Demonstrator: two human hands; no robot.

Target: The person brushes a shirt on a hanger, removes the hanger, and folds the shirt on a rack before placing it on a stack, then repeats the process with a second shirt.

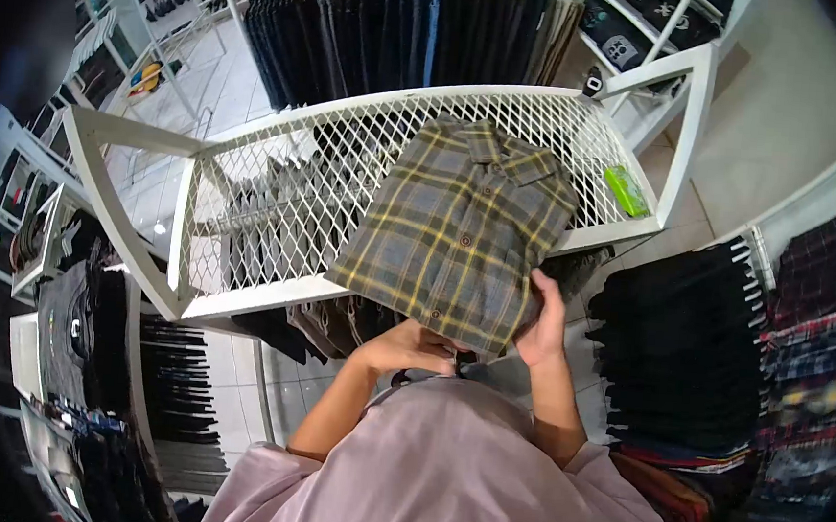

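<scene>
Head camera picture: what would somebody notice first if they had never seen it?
A folded plaid shirt in grey and yellow lies mid-picture on a white mesh shelf, both hands gripping its near edge: left hand, right hand. A bright green packet sits at the shelf's right end.

You wear a loose short-sleeved top in a pale mauve-pink, plain, no print or logo showing. The fabric lies smooth over chest and shoulders with soft folds toward the sleeves. Sleeves are wide and end above the elbow; forearms below them are bare. Left hand [409,347] and right hand [543,322] are both bare: no gloves, rings, watch or wristband visible from the head view.
</scene>
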